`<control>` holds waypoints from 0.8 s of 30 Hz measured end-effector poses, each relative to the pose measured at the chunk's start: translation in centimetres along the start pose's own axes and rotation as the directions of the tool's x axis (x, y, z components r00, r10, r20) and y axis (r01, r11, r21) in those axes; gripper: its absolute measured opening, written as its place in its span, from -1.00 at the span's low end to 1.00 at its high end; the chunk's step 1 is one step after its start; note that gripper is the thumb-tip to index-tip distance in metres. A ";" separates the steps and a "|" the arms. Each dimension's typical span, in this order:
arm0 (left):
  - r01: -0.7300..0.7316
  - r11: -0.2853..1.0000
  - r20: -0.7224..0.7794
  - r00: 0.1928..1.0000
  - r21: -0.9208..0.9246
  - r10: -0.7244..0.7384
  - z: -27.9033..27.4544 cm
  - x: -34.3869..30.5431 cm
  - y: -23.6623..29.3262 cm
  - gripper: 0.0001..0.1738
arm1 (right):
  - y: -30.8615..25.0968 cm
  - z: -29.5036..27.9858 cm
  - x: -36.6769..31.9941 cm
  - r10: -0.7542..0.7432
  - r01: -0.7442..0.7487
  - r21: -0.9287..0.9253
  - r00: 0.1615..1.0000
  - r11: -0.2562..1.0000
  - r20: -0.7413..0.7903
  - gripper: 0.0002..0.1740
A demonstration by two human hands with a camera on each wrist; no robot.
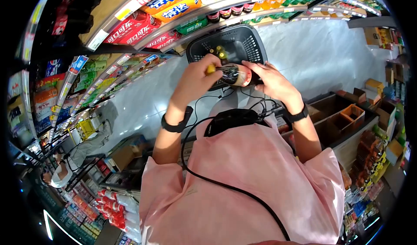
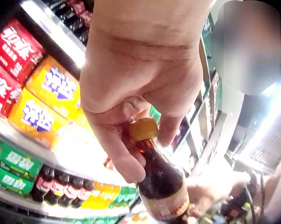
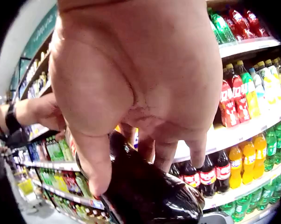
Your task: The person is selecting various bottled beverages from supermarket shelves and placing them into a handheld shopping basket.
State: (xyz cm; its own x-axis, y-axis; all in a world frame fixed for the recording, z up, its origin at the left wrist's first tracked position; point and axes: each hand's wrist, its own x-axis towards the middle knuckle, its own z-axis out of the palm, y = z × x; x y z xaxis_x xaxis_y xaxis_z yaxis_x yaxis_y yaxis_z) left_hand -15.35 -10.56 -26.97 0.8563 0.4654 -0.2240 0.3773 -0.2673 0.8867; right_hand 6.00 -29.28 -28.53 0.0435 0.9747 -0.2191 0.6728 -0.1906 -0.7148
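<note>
A bottle of dark brown liquid (image 1: 233, 74) with a yellow cap (image 2: 144, 129) and a pale label (image 2: 166, 204) lies tilted on its side between my two hands, over a basket. My left hand (image 1: 196, 79) grips it at the neck, thumb and fingers around the cap end. At the other end my right hand (image 1: 278, 83) holds the bottle's lower body, with the thumb on one side and the fingers on the other. Beneath it, the black plastic basket (image 1: 256, 45) contains several yellow-capped bottles (image 1: 220, 53), partly hidden by my left hand.
Drink shelves with red packs (image 1: 132, 27), orange packs (image 1: 176, 8) and cola bottles (image 3: 207, 176) run along the far side. Open cardboard boxes (image 1: 351, 113) stand at the right. A person (image 1: 63, 175) is at the far left. A black cable (image 1: 226, 186) crosses my shirt.
</note>
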 end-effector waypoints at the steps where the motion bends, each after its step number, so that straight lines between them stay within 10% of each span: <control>1: 0.017 1.000 0.016 1.000 0.004 -0.017 1.3 0.8 -0.3 -0.80 | 2.0 0.9 0.5 0.031 -0.031 -0.062 0.999 0.998 0.006 -0.09; 8: 0.032 0.975 0.247 0.965 0.219 -0.087 10.8 9.0 -7.6 -0.84 | 17.3 6.9 2.7 0.363 -0.360 0.056 0.930 0.931 -0.062 -0.41; 11: 0.491 0.869 0.127 0.860 0.055 -0.494 14.6 13.9 -13.5 -0.80 | 23.3 9.3 0.0 0.480 -0.447 0.291 0.876 0.846 -0.048 -0.39; 15: 0.661 0.742 0.200 0.746 -0.112 -0.635 20.9 18.8 -25.9 -0.84 | 28.4 14.1 -6.9 0.606 -0.591 0.312 0.793 0.744 0.061 -0.41; 18: 0.378 0.860 0.214 0.860 0.342 -0.463 24.4 22.0 -36.2 -0.84 | 29.7 18.6 -12.2 0.751 -0.792 0.196 0.610 0.578 0.252 -0.40; 20: 0.368 0.853 0.190 0.869 0.370 -0.457 26.1 23.8 -42.9 -0.84 | 30.0 22.9 -15.4 0.712 -0.745 0.170 0.666 0.644 0.221 -0.40; 22: 0.676 0.656 0.169 0.642 0.335 -0.748 27.8 26.8 -42.2 -0.85 | 29.5 24.0 -16.0 0.740 -0.767 0.182 0.641 0.615 0.203 -0.41; 24: 0.716 0.653 0.134 0.643 0.247 -0.754 30.0 27.4 -46.0 -0.81 | 30.1 23.8 -15.6 0.764 -0.783 0.188 0.621 0.593 0.176 -0.42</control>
State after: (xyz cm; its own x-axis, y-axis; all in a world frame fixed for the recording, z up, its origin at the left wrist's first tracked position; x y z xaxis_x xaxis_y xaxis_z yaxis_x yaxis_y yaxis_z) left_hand 1.38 -10.87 -86.01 0.3128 0.3880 -0.8669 0.9464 -0.0496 0.3192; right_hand 7.98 -52.94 -62.40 0.4108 0.4390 -0.7991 0.2260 -0.8981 -0.3773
